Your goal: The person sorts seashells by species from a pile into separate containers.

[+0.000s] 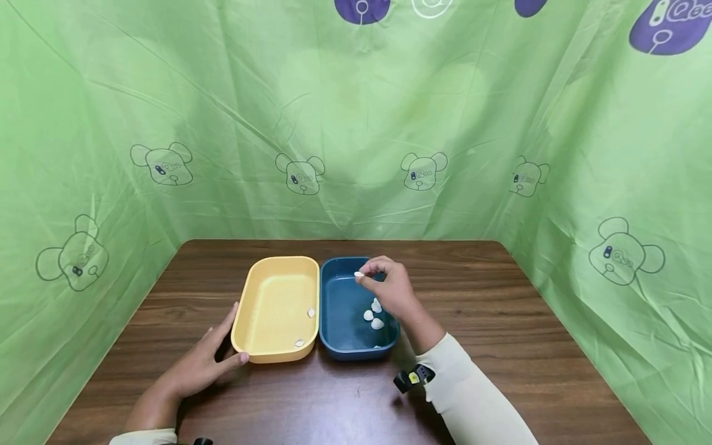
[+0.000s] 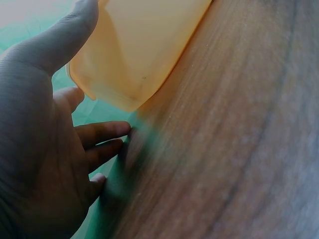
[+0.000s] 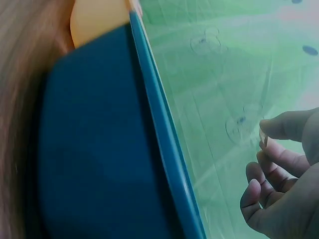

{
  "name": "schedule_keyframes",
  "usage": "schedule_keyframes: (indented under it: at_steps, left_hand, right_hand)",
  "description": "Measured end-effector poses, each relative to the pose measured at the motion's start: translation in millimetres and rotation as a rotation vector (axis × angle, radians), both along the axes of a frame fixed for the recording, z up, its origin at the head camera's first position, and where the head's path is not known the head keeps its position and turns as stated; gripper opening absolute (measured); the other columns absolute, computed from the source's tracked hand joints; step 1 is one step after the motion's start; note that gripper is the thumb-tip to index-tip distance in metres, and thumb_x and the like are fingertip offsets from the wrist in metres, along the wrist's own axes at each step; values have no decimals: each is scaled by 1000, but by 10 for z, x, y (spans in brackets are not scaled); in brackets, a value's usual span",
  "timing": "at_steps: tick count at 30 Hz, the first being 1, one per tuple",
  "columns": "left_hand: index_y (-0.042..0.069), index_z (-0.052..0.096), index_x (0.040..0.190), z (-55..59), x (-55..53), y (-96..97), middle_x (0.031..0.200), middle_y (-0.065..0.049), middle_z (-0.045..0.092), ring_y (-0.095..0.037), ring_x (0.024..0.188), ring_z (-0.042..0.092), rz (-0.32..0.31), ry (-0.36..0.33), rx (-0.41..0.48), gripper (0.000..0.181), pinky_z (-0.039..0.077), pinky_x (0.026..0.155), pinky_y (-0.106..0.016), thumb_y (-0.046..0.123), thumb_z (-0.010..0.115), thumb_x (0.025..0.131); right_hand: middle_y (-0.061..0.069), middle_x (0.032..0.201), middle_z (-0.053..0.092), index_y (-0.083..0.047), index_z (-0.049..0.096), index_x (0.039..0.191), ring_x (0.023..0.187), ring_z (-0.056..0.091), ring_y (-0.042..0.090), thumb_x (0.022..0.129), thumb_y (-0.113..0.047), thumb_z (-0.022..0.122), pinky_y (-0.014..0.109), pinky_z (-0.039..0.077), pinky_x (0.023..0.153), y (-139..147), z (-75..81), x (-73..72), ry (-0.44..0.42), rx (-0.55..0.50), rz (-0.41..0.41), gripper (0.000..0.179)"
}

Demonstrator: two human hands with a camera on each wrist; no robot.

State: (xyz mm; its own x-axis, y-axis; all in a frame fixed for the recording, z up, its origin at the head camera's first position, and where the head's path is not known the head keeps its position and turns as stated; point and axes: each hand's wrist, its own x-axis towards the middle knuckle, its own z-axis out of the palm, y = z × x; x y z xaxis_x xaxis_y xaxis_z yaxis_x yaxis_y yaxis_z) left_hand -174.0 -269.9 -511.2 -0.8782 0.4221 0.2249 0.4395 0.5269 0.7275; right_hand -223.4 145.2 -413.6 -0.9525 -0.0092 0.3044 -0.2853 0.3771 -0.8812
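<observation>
My right hand (image 1: 392, 287) pinches a small white shell (image 1: 358, 274) between thumb and index finger, above the blue tray (image 1: 340, 355). In the right wrist view that shell (image 3: 263, 137) shows edge-on at the fingertips, with the other fingers curled loosely. Several white shells (image 1: 377, 324) lie in the blue tray, towards its right side. To its left stands the yellow tray (image 1: 272, 358), with two shells (image 1: 311, 313) near its right wall. My left hand (image 1: 203, 364) rests against the yellow tray's left front corner, thumb at the front, fingers spread and fairly straight along the side.
Both trays stand side by side on a brown wooden table (image 1: 473, 309). Green printed cloth (image 1: 356, 123) hangs behind the table and along both sides. A black strap device (image 1: 414, 377) sits at the right wrist.
</observation>
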Motion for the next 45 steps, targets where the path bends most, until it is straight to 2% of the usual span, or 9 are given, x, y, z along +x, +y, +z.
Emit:
schedule_keyframes:
  at_steps: [8, 18, 25, 32, 39, 45]
  left_hand:
    - [26, 8, 178, -12, -1, -4, 177, -32, 24, -67, 154, 25, 5, 4, -2, 111, 6, 123, -89, 24, 82, 96]
    - [27, 8, 178, -9, -1, -3, 177, -32, 26, -66, 154, 27, 9, -1, -5, 110, 7, 123, -89, 25, 82, 97]
    - [26, 9, 178, -18, -11, 0, 176, -31, 27, -66, 154, 28, 11, 5, -9, 111, 8, 123, -89, 25, 82, 96]
    - [26, 8, 178, -33, -9, -6, 177, -31, 27, -66, 154, 28, 11, 7, -9, 110, 9, 123, -89, 26, 82, 96]
    - [26, 9, 178, -37, -3, -3, 177, -30, 26, -65, 154, 28, 16, 7, -9, 109, 6, 127, -84, 26, 82, 97]
    - [26, 8, 178, -22, -4, -6, 177, -31, 25, -66, 154, 27, 6, 5, -10, 111, 8, 123, -89, 26, 82, 96]
  right_hand:
    - [12, 108, 74, -4, 81, 92, 96, 65, 17, 94, -7, 84, 29, 56, 81, -321, 40, 102, -32, 33, 85, 4]
    - [12, 107, 73, -3, 82, 95, 93, 62, 13, 95, -10, 83, 25, 54, 79, -623, 31, 153, -76, 67, 163, 7]
    - [12, 104, 72, -3, 80, 95, 91, 61, 14, 95, -12, 84, 24, 53, 79, -763, -4, 179, -94, 79, 171, 10]
    - [9, 109, 72, -6, 80, 94, 100, 66, 31, 94, -18, 86, 25, 51, 76, -897, -92, 191, -123, 132, 169, 12]
    - [10, 111, 73, -9, 81, 96, 99, 64, 26, 95, -20, 85, 27, 51, 76, -978, -111, 205, -122, 160, 166, 11]
    - [12, 114, 72, -8, 81, 101, 102, 64, 26, 95, -18, 85, 26, 52, 75, -998, -76, 205, -138, 152, 168, 13]
